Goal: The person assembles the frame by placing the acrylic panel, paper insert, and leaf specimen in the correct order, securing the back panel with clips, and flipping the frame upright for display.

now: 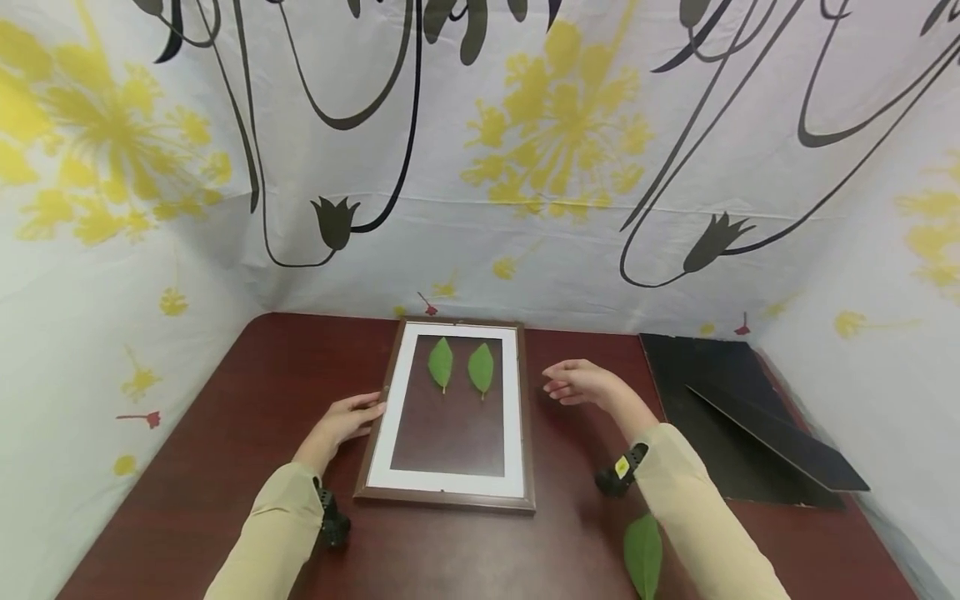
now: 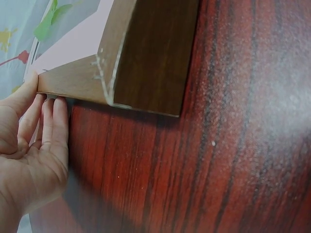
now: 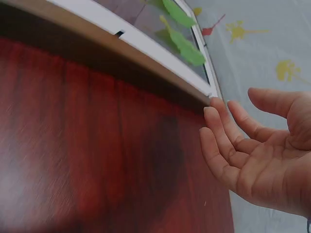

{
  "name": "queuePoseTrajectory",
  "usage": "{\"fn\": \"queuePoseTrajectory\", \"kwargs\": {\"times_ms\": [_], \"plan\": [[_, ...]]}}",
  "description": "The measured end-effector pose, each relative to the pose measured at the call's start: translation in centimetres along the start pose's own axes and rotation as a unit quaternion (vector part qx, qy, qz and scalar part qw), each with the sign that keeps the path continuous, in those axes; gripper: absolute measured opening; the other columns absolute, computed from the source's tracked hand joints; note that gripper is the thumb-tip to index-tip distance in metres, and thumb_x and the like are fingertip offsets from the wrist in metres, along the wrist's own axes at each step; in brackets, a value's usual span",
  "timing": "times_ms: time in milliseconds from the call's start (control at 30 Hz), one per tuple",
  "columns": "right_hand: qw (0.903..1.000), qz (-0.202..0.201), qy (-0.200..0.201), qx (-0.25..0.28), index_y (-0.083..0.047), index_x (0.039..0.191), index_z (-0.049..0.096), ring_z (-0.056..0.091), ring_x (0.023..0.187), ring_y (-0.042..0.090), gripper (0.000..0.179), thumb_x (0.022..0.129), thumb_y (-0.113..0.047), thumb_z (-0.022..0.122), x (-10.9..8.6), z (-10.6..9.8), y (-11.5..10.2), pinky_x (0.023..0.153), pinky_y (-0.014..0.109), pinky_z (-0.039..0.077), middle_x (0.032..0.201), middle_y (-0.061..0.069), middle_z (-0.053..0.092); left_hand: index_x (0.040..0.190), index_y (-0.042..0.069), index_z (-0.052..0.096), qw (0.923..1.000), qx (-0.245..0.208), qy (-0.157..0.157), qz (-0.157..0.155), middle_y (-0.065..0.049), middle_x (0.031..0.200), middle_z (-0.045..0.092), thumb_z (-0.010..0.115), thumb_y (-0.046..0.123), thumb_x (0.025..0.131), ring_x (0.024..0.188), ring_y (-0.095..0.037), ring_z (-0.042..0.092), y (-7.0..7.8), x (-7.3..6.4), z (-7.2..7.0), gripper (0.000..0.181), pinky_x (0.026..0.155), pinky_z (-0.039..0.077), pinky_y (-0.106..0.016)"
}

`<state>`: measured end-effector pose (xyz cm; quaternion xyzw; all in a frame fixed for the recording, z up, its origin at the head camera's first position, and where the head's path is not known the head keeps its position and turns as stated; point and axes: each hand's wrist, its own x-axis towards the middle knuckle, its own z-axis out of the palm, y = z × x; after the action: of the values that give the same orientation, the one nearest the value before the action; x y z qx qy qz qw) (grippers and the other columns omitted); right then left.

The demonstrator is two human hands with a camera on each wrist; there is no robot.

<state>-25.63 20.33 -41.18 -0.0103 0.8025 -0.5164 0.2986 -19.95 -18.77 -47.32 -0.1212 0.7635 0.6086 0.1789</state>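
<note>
A picture frame point(image 1: 447, 498) with a brown wooden border and white mat lies flat on the table. Two green leaves point(image 1: 440, 363) sit side by side in its upper part. My left hand point(image 1: 341, 423) is at the frame's left side, thumb and fingertips holding the wooden edge; the left wrist view shows this hand point(image 2: 36, 141) close up. Beyond the frame's right side, my right hand point(image 1: 588, 385) hovers with fingers loosely bent and nothing in it. In the right wrist view this hand point(image 3: 257, 150) is palm up beside the frame point(image 3: 97, 41).
Another green leaf point(image 1: 642, 554) lies on the dark red table point(image 1: 292, 358), near my right forearm. At the right are a black board point(image 1: 686, 367) and a second dark panel point(image 1: 780, 433) resting tilted over it. Patterned cloth point(image 1: 465, 250) surrounds the table's back and sides.
</note>
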Motion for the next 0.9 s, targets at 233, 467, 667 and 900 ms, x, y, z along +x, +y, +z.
{"fn": "queuePoseTrajectory", "kwargs": {"times_ms": [233, 467, 667, 900], "plan": [[0.9999, 0.009, -0.004, -0.004, 0.008, 0.129, 0.041, 0.063, 0.083, 0.009, 0.044, 0.097, -0.023, 0.043, -1.6, -1.1, 2.6, 0.086, 0.035, 0.054, 0.097, 0.007, 0.066, 0.139, 0.002, 0.036, 1.0, 0.004, -0.001, 0.0, -0.021, 0.144, 0.032, 0.057, 0.023, 0.09, 0.128, -0.033, 0.04, -0.2, 0.0, -0.2, 0.057, 0.1, 0.045, -0.038], [0.9995, 0.022, -0.02, -0.01, 0.008, 0.13, 0.039, 0.063, 0.09, 0.012, 0.046, 0.097, -0.025, 0.042, -4.4, -2.2, 4.7, 0.089, 0.038, 0.053, 0.104, 0.01, 0.065, 0.14, 0.003, 0.034, 1.0, 0.007, -0.006, -0.004, -0.021, 0.145, 0.031, 0.057, 0.024, 0.091, 0.13, -0.033, 0.038, 0.0, 0.2, -0.1, 0.058, 0.103, 0.043, -0.04], [0.9983, 0.033, -0.04, -0.027, 0.007, 0.127, 0.043, 0.062, 0.097, 0.016, 0.048, 0.095, -0.029, 0.048, -7.1, -3.4, 6.8, 0.089, 0.038, 0.053, 0.111, 0.014, 0.062, 0.141, 0.004, 0.033, 0.9998, 0.017, -0.009, -0.005, -0.02, 0.146, 0.03, 0.057, 0.025, 0.091, 0.131, -0.033, 0.036, 0.3, 0.1, -0.2, 0.059, 0.104, 0.041, -0.041], [0.9947, 0.017, -0.086, -0.053, 0.01, 0.125, 0.043, 0.061, 0.102, 0.021, 0.049, 0.092, -0.024, 0.054, -10.5, -4.9, 9.8, 0.088, 0.039, 0.053, 0.115, 0.014, 0.061, 0.142, 0.003, 0.031, 0.9997, 0.019, -0.012, -0.009, -0.022, 0.145, 0.03, 0.055, 0.022, 0.092, 0.131, -0.034, 0.036, 0.5, -0.1, 0.3, 0.058, 0.105, 0.04, -0.042]]}}
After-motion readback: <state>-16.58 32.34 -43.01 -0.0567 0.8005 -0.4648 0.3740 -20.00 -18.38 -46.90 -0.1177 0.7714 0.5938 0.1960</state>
